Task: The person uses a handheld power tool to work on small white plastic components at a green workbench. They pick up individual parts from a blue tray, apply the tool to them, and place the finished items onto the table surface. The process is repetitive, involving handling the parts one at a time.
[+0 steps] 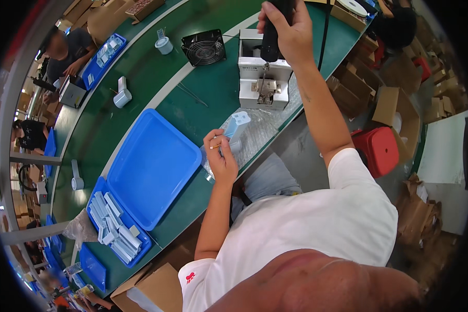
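Note:
My right hand (295, 39) is wrapped round a black electric screwdriver (270, 44), held upright with its bit pointing down. The bit is at the front of a white and metal box-shaped screw feeder (248, 93); whether it touches a screw is too small to tell. Closer to my body, my left hand (223, 161) grips a light blue plastic housing (237, 125). Its square end, with small holes, points away from me. My fingers hide part of its lower end. Under that hand lies clear bubble wrap (257, 127) along the bench edge.
A large blue tray (153, 169) lies left of my left hand; a smaller tray beyond holds several pale blue plastic parts (114, 226). A black fan (204, 48) and tweezers (193, 95) lie near the feeder. Similar housings (122, 93) sit on the green conveyor. A red stool (375, 151) stands right.

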{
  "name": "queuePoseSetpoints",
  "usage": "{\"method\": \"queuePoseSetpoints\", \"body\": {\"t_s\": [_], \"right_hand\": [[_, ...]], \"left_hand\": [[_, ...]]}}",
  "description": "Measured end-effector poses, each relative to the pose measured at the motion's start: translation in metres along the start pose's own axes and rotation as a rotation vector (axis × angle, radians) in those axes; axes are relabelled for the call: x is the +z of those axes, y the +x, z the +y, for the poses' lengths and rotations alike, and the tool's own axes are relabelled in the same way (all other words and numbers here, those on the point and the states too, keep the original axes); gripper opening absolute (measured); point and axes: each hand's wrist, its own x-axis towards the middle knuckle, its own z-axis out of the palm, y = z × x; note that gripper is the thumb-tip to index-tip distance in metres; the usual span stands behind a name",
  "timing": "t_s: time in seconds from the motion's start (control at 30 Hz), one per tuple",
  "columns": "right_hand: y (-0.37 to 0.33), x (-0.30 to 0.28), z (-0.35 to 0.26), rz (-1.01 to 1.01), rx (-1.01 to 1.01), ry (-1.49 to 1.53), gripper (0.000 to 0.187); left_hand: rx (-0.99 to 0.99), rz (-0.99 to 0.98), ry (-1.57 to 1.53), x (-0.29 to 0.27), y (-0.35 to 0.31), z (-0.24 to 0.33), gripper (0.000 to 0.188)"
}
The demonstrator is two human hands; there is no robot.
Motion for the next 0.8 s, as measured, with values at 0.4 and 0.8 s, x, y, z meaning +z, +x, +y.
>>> {"method": "queuePoseSetpoints", "body": {"t_s": [0.4, 0.8], "right_hand": [[-0.013, -0.022, 0.025, -0.112, -0.042, -0.025, 0.035], [-0.037, -0.03, -0.003, 0.055, -0.377, -0.37, 0.087]], "left_hand": [[-0.027, 0.049, 0.025, 0.0, 0.003, -0.001, 0.022], [-0.147, 0.031, -0.016, 0.001, 0.001, 0.0, 0.025]]}}
